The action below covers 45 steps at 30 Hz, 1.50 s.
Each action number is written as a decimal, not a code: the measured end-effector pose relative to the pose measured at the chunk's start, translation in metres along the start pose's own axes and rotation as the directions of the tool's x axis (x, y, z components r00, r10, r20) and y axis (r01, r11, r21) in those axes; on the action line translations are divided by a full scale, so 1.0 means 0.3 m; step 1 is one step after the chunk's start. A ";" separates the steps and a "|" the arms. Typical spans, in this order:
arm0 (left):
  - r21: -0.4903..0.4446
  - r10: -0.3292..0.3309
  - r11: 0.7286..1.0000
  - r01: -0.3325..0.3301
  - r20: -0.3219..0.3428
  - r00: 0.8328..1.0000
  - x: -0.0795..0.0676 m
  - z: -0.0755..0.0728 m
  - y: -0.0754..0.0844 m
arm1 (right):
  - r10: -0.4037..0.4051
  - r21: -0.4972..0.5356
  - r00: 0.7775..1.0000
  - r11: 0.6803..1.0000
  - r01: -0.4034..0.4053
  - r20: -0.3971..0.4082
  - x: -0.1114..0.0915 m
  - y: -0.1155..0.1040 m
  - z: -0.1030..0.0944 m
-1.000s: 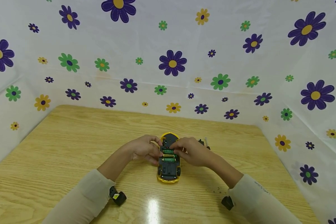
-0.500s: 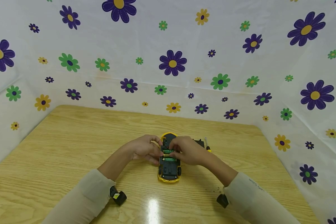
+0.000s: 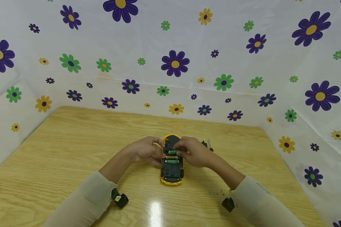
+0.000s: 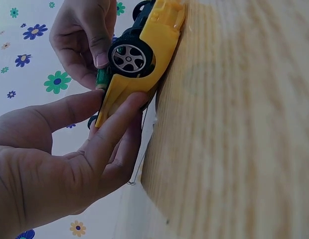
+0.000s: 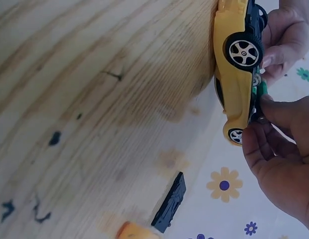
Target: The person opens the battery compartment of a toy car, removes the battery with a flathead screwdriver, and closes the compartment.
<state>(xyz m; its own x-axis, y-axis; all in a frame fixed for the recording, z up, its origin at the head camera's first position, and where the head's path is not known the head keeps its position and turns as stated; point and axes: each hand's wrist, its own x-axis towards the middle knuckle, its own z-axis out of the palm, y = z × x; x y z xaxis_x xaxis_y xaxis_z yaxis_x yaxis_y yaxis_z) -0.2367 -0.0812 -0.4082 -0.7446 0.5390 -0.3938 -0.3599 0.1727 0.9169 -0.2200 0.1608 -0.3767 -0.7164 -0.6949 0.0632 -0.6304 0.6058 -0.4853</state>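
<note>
A yellow toy car [image 3: 171, 175] lies upside down on the table, its black underside up and its battery bay uncovered. My left hand [image 3: 143, 150] holds the car's left side, thumb at the bay's edge and fingers against the yellow body [image 4: 127, 87]. With thumb and fingertips, my right hand [image 3: 197, 153] pinches a green battery [image 3: 172, 152] at the bay's far end; this battery sits tilted, its right end raised. Two more batteries lie crosswise nearer me, a gold-and-green battery [image 3: 171, 157] and a green battery [image 3: 171, 161]. My right fingers hide part of the bay.
Right of the car lie a black plastic cover [image 5: 169, 201] and a screwdriver [image 3: 209, 143], partly behind my right hand. Several tiny dark bits, perhaps screws [image 3: 221, 191], are scattered near my right sleeve. A flowered cloth [image 3: 174, 91] hangs behind the wooden table [image 3: 102, 126].
My right hand reached in over the batteries, then drew back slightly rightward. The far battery, level before, is now tilted in its grip. My left hand and the car stayed put.
</note>
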 end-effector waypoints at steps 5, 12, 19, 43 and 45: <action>0.003 0.004 1.000 -0.004 -0.001 1.000 0.000 0.000 -0.002 | -0.026 -0.003 0.999 1.000 0.026 -0.034 -0.027 0.018 -0.006; -0.004 0.003 1.000 -0.003 -0.005 1.000 0.002 0.001 -0.001 | 0.002 0.008 0.997 1.000 -0.001 -0.079 -0.074 0.043 -0.019; -0.009 -0.001 1.000 0.001 0.005 1.000 0.002 0.003 0.002 | 0.036 -0.032 0.996 0.999 -0.039 -0.084 -0.123 0.093 -0.044; -0.019 0.001 1.000 -0.001 0.008 1.000 0.004 0.003 0.002 | 0.081 -0.220 0.995 0.971 -0.090 -0.050 -0.178 0.198 -0.062; -0.019 -0.002 1.000 0.002 0.006 1.000 0.005 0.002 0.003 | 0.078 -0.236 0.996 0.968 -0.086 -0.045 -0.175 0.200 -0.061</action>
<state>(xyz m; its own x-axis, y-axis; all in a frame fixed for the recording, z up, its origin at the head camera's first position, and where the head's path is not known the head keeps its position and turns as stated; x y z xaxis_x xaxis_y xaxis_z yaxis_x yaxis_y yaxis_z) -0.2377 -0.0797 -0.4079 -0.7405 0.5439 -0.3948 -0.3715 0.1582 0.9148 -0.2257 0.2407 -0.3932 -0.7758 -0.6277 0.0642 -0.6191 0.7377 -0.2692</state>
